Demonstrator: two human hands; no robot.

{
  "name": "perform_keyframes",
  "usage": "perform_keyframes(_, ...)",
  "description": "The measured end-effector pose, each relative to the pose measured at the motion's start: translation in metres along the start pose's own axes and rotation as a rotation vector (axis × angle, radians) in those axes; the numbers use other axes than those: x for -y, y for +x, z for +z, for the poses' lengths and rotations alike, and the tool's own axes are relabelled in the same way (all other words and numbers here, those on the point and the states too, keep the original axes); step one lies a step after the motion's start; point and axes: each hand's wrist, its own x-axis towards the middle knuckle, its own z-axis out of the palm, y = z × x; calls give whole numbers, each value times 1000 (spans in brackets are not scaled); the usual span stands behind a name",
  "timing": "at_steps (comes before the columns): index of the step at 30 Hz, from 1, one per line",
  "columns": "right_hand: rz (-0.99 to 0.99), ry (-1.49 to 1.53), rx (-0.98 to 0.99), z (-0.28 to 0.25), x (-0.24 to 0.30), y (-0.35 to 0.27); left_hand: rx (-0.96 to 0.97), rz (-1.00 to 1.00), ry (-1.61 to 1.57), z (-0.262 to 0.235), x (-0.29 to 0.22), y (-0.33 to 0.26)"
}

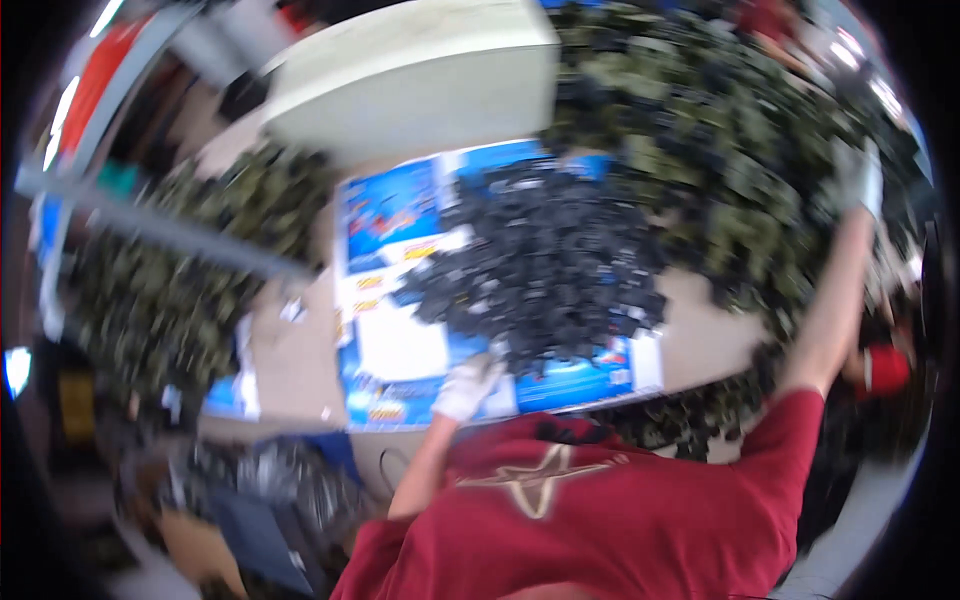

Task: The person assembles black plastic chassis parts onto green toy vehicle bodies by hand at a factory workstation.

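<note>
My left hand [468, 388], in a white glove, rests at the front edge of a heap of small dark grey-black pieces [545, 265]. The pieces lie on a blue and white printed sheet [400, 345]; blur hides their exact kind. Far to the right, my right arm is stretched out, and its white-gloved hand [860, 178] is at a big heap of olive-green and black pieces [720, 150]. Motion smears the fingers of both hands, so whether either one holds a piece does not show.
A pale box-shaped block [410, 95] stands behind the sheet. Another olive-green heap [190, 270] lies at the left, with a grey metal bar [180, 228] crossing it. Below the table's left front are clear plastic bags [300, 480] and a cardboard box [200, 545]. Another person's arm [785, 55] shows at the far right.
</note>
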Motion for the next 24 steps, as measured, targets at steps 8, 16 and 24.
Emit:
perform_keyframes(8,298,-321,770,142,-244,-239,-360,-172,-174,-62,74,-31)
perform_keyframes(16,391,-367,1236,372,-308,-428,-1046,-441,-932,-267,218,-27)
perform_keyframes(24,-216,-539,1153,630,-301,-482,-1266,-242,-945,-412,223,14)
